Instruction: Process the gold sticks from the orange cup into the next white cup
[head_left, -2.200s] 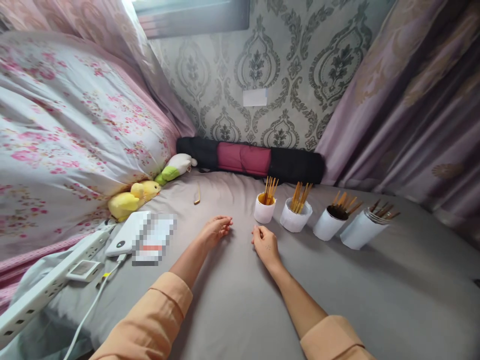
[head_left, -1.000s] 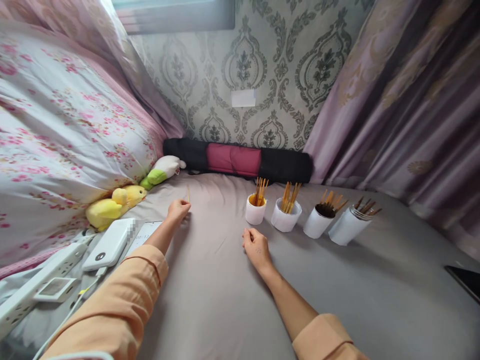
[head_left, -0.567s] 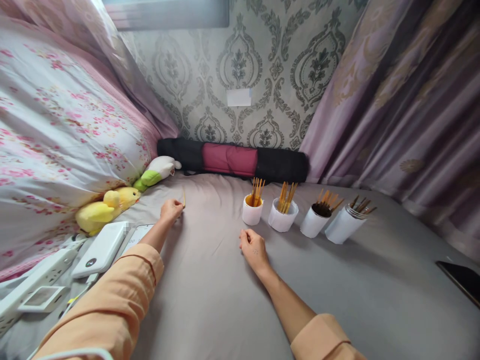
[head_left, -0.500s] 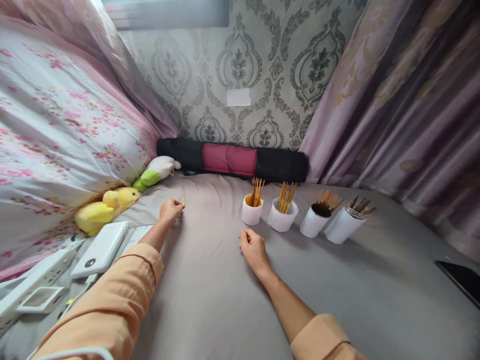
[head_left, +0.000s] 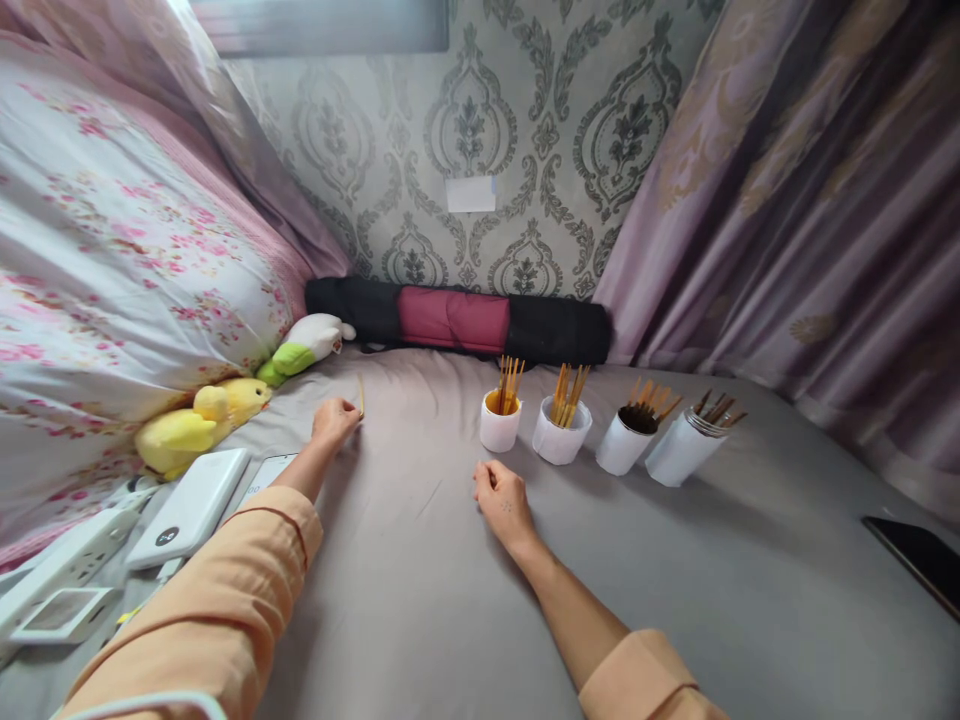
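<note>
My left hand (head_left: 332,421) reaches out over the grey bedsheet (head_left: 450,600), its fingers pinched on a thin tan stick (head_left: 361,395) that points up and away. My right hand (head_left: 499,497) rests on the sheet in a loose fist, just in front of a row of white cups. The leftmost cup (head_left: 499,425) has a yellow inside and holds several orange sticks. The second cup (head_left: 561,432) also holds orange sticks. The third cup (head_left: 622,444) and the fourth cup (head_left: 681,450) lean to the right with darker brown sticks.
A floral quilt (head_left: 127,240) is piled at left, with a yellow plush toy (head_left: 196,422) and a white-green plush toy (head_left: 307,340) at its foot. A white power bank (head_left: 189,507) and power strip (head_left: 45,570) lie near left. A black-and-red rolled bag (head_left: 457,320) lines the wall. A dark phone (head_left: 919,545) lies at right.
My left hand has moved from the middle of the sheet out to the left and closed on the loose stick lying there. My right hand has stayed put. The view has drifted right.
</note>
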